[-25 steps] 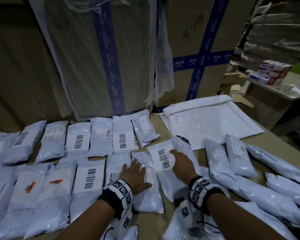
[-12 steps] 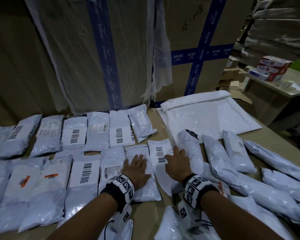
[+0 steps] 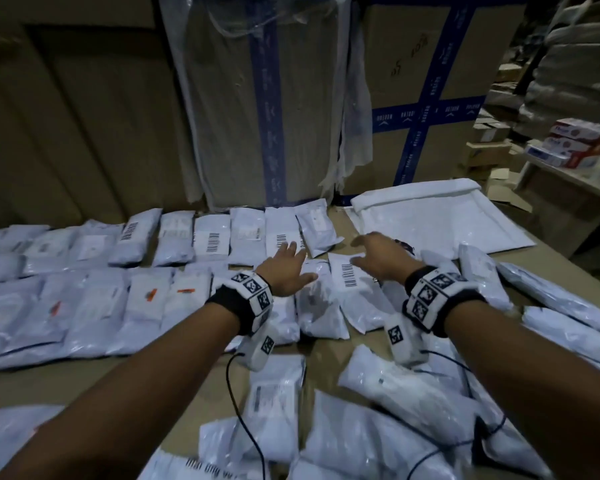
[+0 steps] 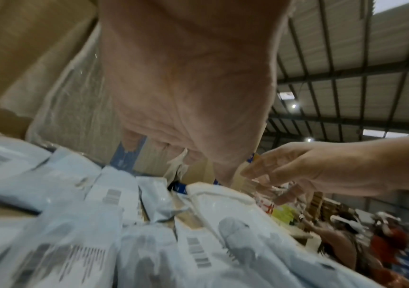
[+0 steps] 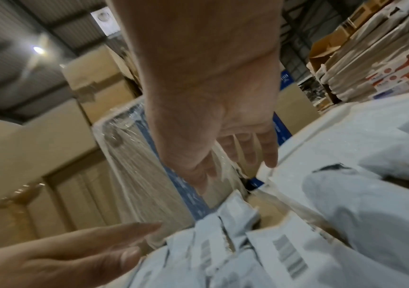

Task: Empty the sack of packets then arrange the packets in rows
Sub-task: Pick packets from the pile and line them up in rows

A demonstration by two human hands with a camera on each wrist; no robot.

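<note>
Both grips spread, empty: left hand [image 3: 286, 268], right hand [image 3: 381, 256] above barcode packet [image 3: 352, 289]. Risk: sweep skews neighbouring rows beside it.

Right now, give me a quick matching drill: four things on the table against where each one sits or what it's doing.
1. left hand
2. right hand
3. empty sack
4. barcoded packet

A. flat at far right, by the boxes
B. open, over the far row's right end
C. end of the second row
D. open, above the barcoded packet

Pairs: 1-B, 2-D, 3-A, 4-C
</note>
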